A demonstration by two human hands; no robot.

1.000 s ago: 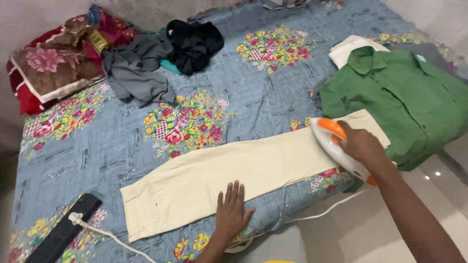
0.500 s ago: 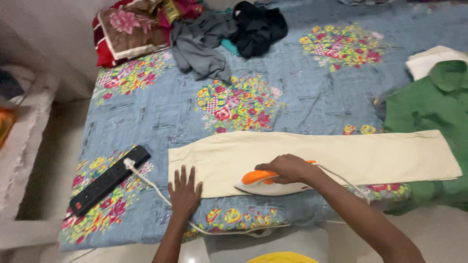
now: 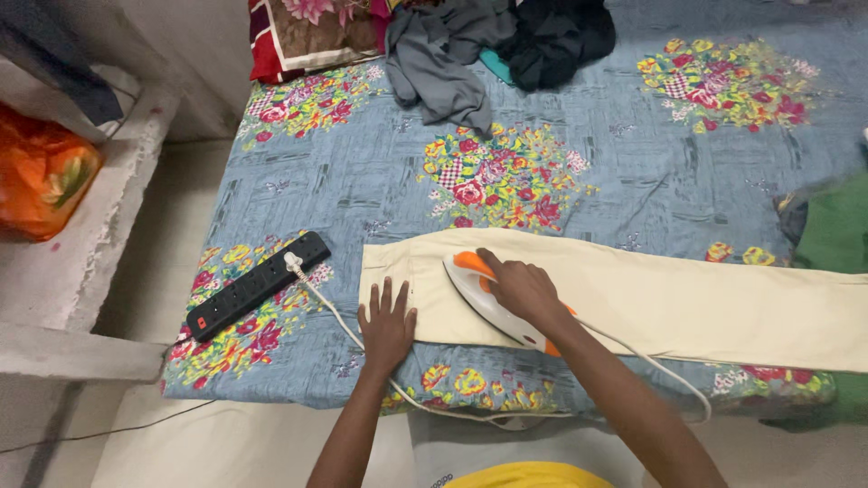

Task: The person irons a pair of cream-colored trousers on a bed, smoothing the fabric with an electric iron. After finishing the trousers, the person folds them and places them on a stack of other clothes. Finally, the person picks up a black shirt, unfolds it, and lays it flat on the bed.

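The cream trousers lie flat along the near edge of the bed, waistband end to the person's left, legs running off to the right. On the waistband end rests a white and orange iron, its tip pointing up and to the left. The right hand is closed around the iron's orange handle, pressing the soleplate onto the cloth. The left hand lies just beside it to the left, palm down with fingers spread, flat on the lower corner of the trousers and holding the fabric taut.

The step in hand looks like pressing the top part of the trousers, near the waistband. The next stroke would call for a steady glide over the part between the two hands, with the left hand staying clear of the hot plate and the fabric kept smooth so no crease is set in.

From the iron a white cord trails back under the right forearm, loops along the bed's front edge and runs up, left of the left hand, to a black power strip. Far to the right lies a green garment; beyond the hands, at the head of the bed, sit a grey cloth, dark clothes and a folded floral blanket.
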